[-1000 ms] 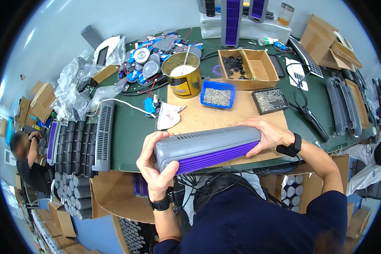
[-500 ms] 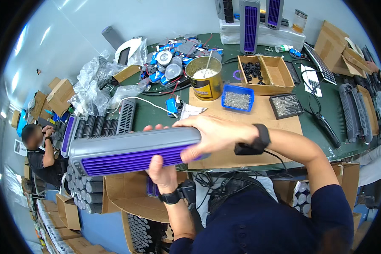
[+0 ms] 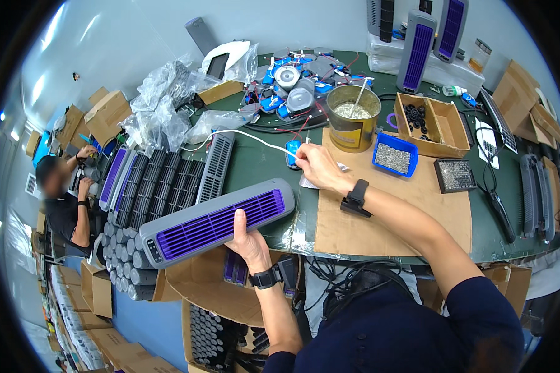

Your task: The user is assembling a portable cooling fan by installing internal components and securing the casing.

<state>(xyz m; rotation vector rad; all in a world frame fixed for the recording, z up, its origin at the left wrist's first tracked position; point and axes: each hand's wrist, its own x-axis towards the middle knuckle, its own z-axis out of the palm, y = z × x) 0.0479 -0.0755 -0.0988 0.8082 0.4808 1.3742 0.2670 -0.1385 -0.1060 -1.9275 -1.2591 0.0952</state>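
Note:
A small grey tower fan with a purple grille lies tilted across my left hand. The thumb presses on its front, and the other fingers are hidden beneath it. Across the table, my right hand pinches the end of a white cable. Right by those fingertips is a small blue part, partly covered by the hand. A crumpled white packet lies under the right hand, at the edge of the cardboard sheet.
Beyond the right hand stand a large tin, a blue tray of screws and a divided box. Grey motors with blue parts are heaped behind. Black rollers lie left; a co-worker sits beyond.
My right hand has let go of the fan and reached forward to the white cable. The fan stays in my left hand, its grille now turned more upward. The view has shifted left.

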